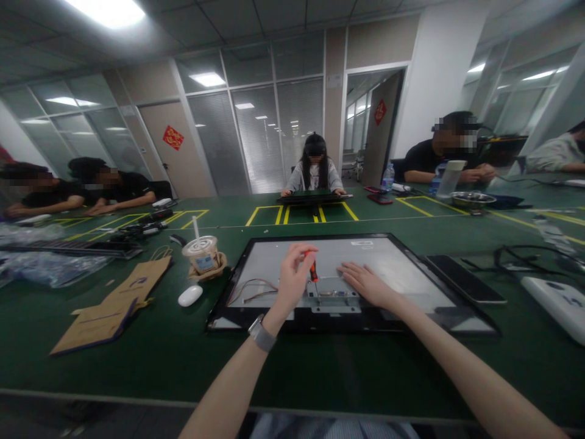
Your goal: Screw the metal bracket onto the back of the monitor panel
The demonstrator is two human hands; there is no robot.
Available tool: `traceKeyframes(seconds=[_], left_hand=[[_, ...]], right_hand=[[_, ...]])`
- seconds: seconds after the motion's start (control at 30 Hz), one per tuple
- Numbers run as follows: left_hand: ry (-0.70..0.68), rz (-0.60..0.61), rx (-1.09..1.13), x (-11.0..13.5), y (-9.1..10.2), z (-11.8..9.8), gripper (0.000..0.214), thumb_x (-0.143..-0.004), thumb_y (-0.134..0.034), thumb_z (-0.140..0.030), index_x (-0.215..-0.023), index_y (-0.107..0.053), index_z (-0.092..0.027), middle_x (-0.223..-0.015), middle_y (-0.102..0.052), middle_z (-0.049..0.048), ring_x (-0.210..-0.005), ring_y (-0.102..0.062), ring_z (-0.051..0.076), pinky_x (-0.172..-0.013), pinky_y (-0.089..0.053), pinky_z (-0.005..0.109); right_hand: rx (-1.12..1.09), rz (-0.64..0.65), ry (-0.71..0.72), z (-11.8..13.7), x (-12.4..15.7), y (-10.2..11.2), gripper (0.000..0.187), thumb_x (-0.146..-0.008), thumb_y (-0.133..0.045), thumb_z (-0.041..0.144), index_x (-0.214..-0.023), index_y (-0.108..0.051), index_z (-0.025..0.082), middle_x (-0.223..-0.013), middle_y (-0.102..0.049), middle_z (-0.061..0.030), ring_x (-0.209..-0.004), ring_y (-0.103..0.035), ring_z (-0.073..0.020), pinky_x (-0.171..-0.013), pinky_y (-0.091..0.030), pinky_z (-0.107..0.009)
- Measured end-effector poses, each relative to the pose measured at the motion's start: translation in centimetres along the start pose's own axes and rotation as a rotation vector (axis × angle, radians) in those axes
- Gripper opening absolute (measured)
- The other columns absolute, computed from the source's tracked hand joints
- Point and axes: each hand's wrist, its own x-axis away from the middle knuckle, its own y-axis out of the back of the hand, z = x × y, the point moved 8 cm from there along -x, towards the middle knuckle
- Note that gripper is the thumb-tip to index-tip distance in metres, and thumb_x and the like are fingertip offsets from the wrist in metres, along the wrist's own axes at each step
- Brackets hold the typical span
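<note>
A flat monitor panel (402, 268) lies back side up on the green table in front of me. My left hand (292, 277) is closed around a red-handled screwdriver (313, 268), held upright with its tip on the metal bracket (333, 299) near the panel's lower middle. A watch sits on that wrist. My right hand (365, 283) lies flat and open on the panel just right of the screwdriver, fingers pointing left. Thin loose wires (251, 289) lie on the panel's left part.
Left of the panel stand a lidded drink cup (202, 253), a white mouse (190, 296) and a flat paper bag (114, 299). A dark phone (464, 277) and a white device (555, 302) lie to the right. Several people sit around the table; one opposite works on another panel (314, 197).
</note>
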Motion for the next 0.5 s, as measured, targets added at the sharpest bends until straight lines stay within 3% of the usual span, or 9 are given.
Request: traceKeyframes(seconds=[0.17, 0.3, 0.5], left_hand=[[-0.008, -0.008, -0.053, -0.03, 0.24, -0.44, 0.019, -0.091, -0.060, -0.033, -0.095, -0.073, -0.020, -0.092, -0.058, 0.0043, -0.078, -0.057, 0.014, -0.069, -0.048, 0.025], [0.012, 0.023, -0.028, -0.04, 0.10, -0.31, 0.025, -0.095, -0.052, -0.033, -0.105, -0.071, -0.020, -0.093, -0.062, 0.0053, -0.086, -0.060, 0.016, -0.079, -0.049, 0.029], [0.008, -0.018, -0.030, -0.05, 0.21, -0.35, 0.021, -0.090, -0.061, -0.037, -0.091, -0.073, -0.020, -0.095, -0.059, 0.0049, -0.083, -0.058, 0.015, -0.073, -0.048, 0.026]], right_hand=[[0.004, -0.013, 0.001, 0.01, 0.01, 0.10, 0.062, -0.102, -0.014, 0.048, -0.147, -0.047, 0.020, -0.157, -0.040, -0.0123, -0.146, -0.033, -0.0308, -0.116, -0.023, -0.060], [0.000, -0.005, -0.012, 0.08, 0.03, 0.20, 0.063, -0.102, -0.013, 0.048, -0.147, -0.047, 0.020, -0.157, -0.040, -0.0122, -0.147, -0.032, -0.0303, -0.117, -0.023, -0.059], [-0.002, 0.001, -0.006, 0.02, -0.06, 0.05, 0.062, -0.102, -0.015, 0.048, -0.148, -0.046, 0.020, -0.158, -0.039, -0.0124, -0.147, -0.032, -0.0312, -0.116, -0.023, -0.060]])
